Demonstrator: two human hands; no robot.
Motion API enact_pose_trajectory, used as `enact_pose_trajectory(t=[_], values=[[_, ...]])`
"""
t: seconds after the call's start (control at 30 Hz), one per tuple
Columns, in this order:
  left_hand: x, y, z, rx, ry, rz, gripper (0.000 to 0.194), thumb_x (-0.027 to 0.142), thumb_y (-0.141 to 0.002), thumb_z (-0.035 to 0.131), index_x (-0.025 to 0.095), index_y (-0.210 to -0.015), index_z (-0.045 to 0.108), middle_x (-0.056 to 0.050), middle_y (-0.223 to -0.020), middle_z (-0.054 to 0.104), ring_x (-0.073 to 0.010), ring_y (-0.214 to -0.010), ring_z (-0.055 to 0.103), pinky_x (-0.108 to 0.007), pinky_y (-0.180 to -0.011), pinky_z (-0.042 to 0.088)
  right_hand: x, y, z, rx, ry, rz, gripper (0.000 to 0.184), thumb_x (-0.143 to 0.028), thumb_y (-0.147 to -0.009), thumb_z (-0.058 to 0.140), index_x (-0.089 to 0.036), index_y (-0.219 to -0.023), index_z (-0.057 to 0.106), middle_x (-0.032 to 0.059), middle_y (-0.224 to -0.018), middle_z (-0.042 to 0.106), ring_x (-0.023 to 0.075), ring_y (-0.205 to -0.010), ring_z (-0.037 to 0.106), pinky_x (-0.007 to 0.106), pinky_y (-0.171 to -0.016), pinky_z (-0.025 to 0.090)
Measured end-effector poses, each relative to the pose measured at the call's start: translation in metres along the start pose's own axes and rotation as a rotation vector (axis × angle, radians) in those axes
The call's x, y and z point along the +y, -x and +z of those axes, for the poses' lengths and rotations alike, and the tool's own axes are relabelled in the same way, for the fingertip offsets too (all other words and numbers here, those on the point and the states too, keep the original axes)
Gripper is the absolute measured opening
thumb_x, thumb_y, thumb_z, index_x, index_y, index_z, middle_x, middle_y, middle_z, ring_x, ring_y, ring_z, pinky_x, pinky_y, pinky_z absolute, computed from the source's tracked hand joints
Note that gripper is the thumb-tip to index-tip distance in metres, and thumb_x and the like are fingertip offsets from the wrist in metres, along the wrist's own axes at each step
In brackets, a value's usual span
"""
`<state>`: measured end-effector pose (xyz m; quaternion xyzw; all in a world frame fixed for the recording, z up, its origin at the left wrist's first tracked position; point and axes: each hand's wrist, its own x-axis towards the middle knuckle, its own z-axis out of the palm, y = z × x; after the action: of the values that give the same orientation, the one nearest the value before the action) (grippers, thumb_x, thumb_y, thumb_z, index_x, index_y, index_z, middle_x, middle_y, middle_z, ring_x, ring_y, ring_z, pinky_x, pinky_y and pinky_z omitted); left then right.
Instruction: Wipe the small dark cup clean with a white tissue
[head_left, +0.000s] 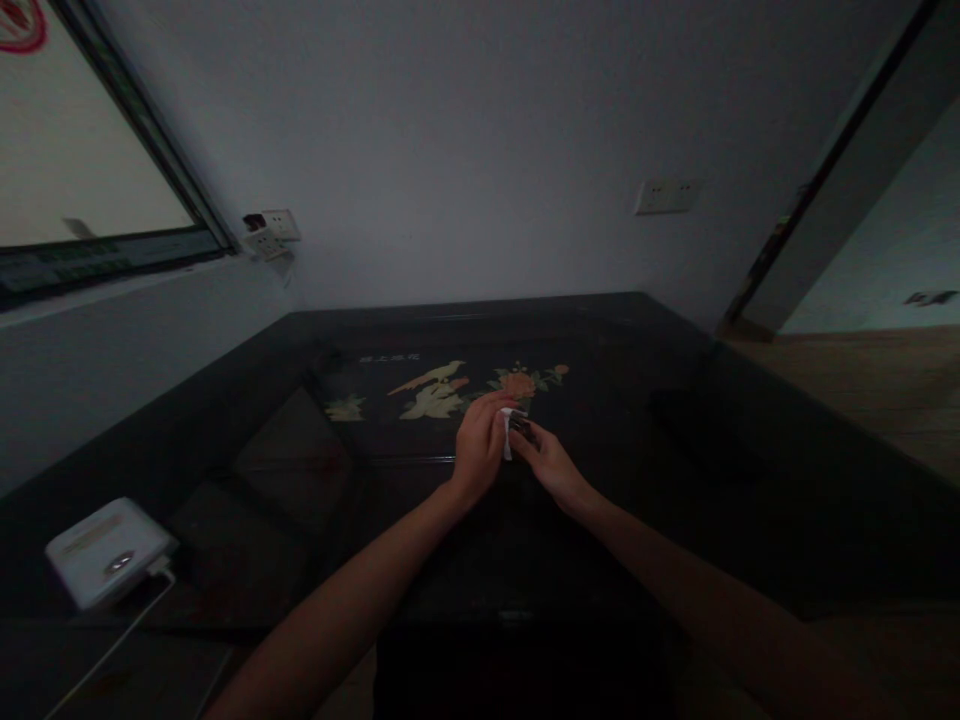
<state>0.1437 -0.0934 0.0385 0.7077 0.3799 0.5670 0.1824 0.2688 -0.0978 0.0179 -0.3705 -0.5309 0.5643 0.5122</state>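
Observation:
Both my hands meet over the middle of a dark glass-topped table. My left hand is closed, its fingers pinching a small white piece, perhaps paper or cloth. My right hand is closed too, gripping a small dark object pressed against the white piece; the dim light hides what it is. Just beyond my fingers lies a painted bird-and-flower design under the glass.
A white power bank with a cable lies at the table's near left. Wall sockets sit at the back left and another socket plate on the far wall. A window is at left, a doorway at right.

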Motion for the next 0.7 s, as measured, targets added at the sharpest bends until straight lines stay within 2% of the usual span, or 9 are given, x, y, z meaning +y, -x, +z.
enact_pose_trajectory(t=[0.1,0.17,0.23,0.4,0.5,0.6,0.7], values=[[-0.003,-0.002,-0.002,-0.068,-0.079,0.096,0.031,0.031,-0.092,0.035,0.019,-0.099,0.063,-0.009,-0.108,0.063,-0.0197,-0.11,0.052,-0.038,-0.099,0.037,0.001,-0.001,0.0,0.002,0.0,-0.001,0.045,-0.051,-0.07,0.066,-0.019,-0.1,0.063,0.0059,-0.099,0.068,0.0243,-0.097,0.06,0.037,-0.088,0.043],[-0.006,-0.004,-0.002,-0.05,-0.017,0.048,0.033,0.033,-0.092,0.034,0.018,-0.098,0.063,-0.009,-0.105,0.064,-0.02,-0.106,0.054,-0.037,-0.097,0.039,-0.001,-0.001,0.0,0.0,-0.018,-0.003,0.046,-0.051,-0.07,0.066,-0.019,-0.102,0.062,0.0058,-0.102,0.068,0.0243,-0.099,0.06,0.037,-0.089,0.043],[-0.009,-0.004,-0.002,0.007,0.108,-0.087,0.037,0.038,-0.092,0.033,0.017,-0.098,0.063,-0.01,-0.103,0.065,-0.0202,-0.101,0.057,-0.036,-0.093,0.041,-0.002,-0.001,0.0,0.006,-0.032,-0.005,0.047,-0.052,-0.069,0.067,-0.019,-0.103,0.062,0.0064,-0.104,0.067,0.0246,-0.1,0.059,0.037,-0.089,0.044],[-0.02,-0.004,0.008,0.128,0.516,-0.537,0.044,0.051,-0.085,0.04,0.014,-0.092,0.063,-0.007,-0.086,0.068,-0.019,-0.079,0.062,-0.032,-0.076,0.048,-0.005,0.0,0.001,-0.025,-0.062,0.008,0.047,-0.055,-0.071,0.064,-0.019,-0.1,0.063,0.0076,-0.104,0.067,0.0253,-0.099,0.06,0.04,-0.088,0.046],[-0.023,-0.006,0.013,0.154,0.735,-0.678,0.042,0.051,-0.081,0.046,0.014,-0.089,0.063,-0.006,-0.083,0.068,-0.0191,-0.077,0.063,-0.031,-0.075,0.048,-0.005,0.0,0.002,-0.044,-0.074,0.007,0.047,-0.055,-0.07,0.065,-0.019,-0.101,0.062,0.0076,-0.105,0.066,0.0255,-0.098,0.061,0.041,-0.088,0.047],[-0.02,-0.008,0.011,0.197,0.72,-0.682,0.039,0.049,-0.079,0.049,0.013,-0.086,0.063,-0.007,-0.08,0.067,-0.0192,-0.076,0.063,-0.031,-0.074,0.048,-0.005,0.0,0.002,-0.047,-0.06,0.011,0.048,-0.054,-0.069,0.067,-0.02,-0.102,0.062,0.0074,-0.105,0.066,0.0259,-0.1,0.06,0.042,-0.09,0.045],[-0.011,-0.006,0.005,0.145,0.47,-0.508,0.04,0.047,-0.084,0.044,0.013,-0.089,0.063,-0.008,-0.084,0.067,-0.0192,-0.079,0.061,-0.031,-0.074,0.047,-0.004,-0.001,0.0,-0.043,-0.03,-0.001,0.047,-0.052,-0.068,0.068,-0.02,-0.102,0.062,0.0068,-0.105,0.067,0.0255,-0.102,0.059,0.04,-0.091,0.044]])
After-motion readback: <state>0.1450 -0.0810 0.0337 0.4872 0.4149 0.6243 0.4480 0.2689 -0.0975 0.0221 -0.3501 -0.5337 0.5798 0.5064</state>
